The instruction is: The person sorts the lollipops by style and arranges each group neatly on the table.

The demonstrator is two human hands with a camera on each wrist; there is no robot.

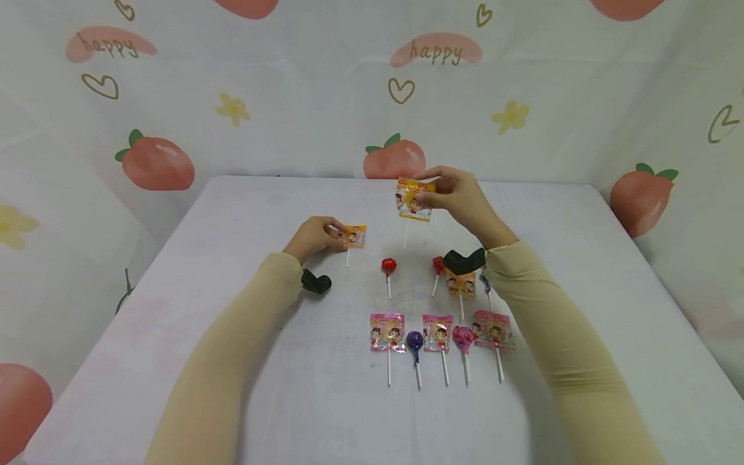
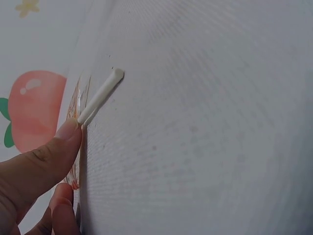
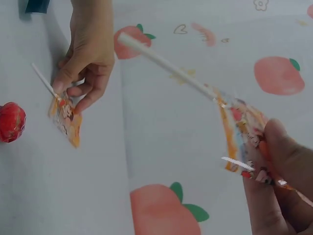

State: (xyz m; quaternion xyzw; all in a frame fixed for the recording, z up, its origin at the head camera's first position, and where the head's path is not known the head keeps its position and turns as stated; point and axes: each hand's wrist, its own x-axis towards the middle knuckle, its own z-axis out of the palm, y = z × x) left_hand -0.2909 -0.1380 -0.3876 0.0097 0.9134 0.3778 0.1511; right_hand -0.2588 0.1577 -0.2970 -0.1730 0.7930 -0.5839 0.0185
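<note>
My right hand (image 1: 456, 194) pinches the wrapper of a yellow-orange lollipop (image 1: 409, 200) between thumb and fingers, raised above the far part of the table, its white stick pointing down. To its left, my left hand (image 1: 318, 237) pinches the edge of another orange-wrapped lollipop (image 1: 356, 236) at the table surface. In the left wrist view the thumb lies at the base of its white stick (image 2: 101, 95), and the wrapper is seen edge-on. The right wrist view shows both wrapped lollipops, the raised one (image 3: 244, 137) near the camera. Part of each wrapper is hidden by fingers.
Two red lollipops (image 1: 389, 265) (image 1: 438, 263) lie in the middle, beside an orange-wrapped one (image 1: 461, 284) and a dark one (image 1: 485, 281) partly behind the right wrist. A nearer row has pink-wrapped lollipops (image 1: 387, 332), a purple one (image 1: 415, 340) and a round pink one (image 1: 463, 337).
</note>
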